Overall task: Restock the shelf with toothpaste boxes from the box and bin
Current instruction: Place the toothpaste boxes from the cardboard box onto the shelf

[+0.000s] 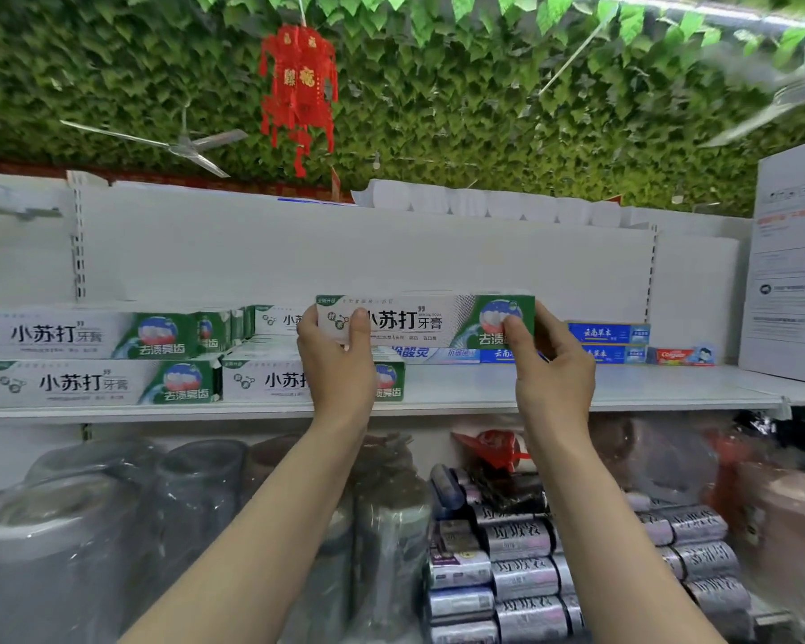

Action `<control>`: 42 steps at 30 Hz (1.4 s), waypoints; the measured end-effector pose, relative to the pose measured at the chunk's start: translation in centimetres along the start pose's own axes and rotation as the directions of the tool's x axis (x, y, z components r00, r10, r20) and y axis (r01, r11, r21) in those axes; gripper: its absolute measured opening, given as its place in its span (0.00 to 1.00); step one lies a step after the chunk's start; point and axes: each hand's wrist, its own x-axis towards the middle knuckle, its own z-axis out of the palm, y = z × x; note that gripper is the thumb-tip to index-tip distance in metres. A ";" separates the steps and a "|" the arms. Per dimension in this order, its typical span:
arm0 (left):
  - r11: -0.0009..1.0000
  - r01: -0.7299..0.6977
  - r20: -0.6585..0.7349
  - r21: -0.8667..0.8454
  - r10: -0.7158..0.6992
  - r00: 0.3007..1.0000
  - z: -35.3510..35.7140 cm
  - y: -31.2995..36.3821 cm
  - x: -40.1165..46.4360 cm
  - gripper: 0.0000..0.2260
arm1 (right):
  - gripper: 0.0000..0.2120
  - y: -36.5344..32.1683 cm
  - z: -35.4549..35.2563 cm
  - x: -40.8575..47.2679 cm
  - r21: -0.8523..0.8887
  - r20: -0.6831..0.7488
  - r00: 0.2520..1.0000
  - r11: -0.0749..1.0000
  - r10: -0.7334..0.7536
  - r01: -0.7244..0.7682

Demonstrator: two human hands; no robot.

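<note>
A white and green toothpaste box [426, 320] is held level above the white shelf [577, 392]. My left hand [335, 360] grips its left end, thumb on the front face. My right hand [549, 364] pinches its right end. Under and behind the held box stand stacked boxes of the same kind [103, 355], filling the shelf's left half in two layers, with one more row [270, 381] partly hidden by my left wrist. The source box and bin are out of view.
Blue toothpaste boxes [609, 341] and a red one [679, 356] lie at the shelf's right, beside a tall white carton [786, 271]. The lower shelf holds wrapped rolls [521, 564] and plastic-covered pots [66, 527]. A red lantern [298, 86] hangs overhead.
</note>
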 end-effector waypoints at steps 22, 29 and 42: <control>0.514 -0.089 0.075 0.853 0.048 0.996 -8.0 -3.4 5.9 0.30 | 0.12 6.8 12.6 1.2 -0.278 0.255 0.943 0.950 0.213 -0.140; 0.500 -0.232 0.088 0.835 0.295 0.951 -7.8 -5.1 4.6 0.23 | 0.16 6.0 11.3 -1.2 -0.204 0.110 0.993 0.978 -0.030 0.052; 0.290 -0.216 0.159 0.932 0.208 0.965 -6.8 -5.0 6.5 0.40 | 0.30 7.5 13.6 -1.4 -0.376 0.359 0.933 0.913 -0.016 0.160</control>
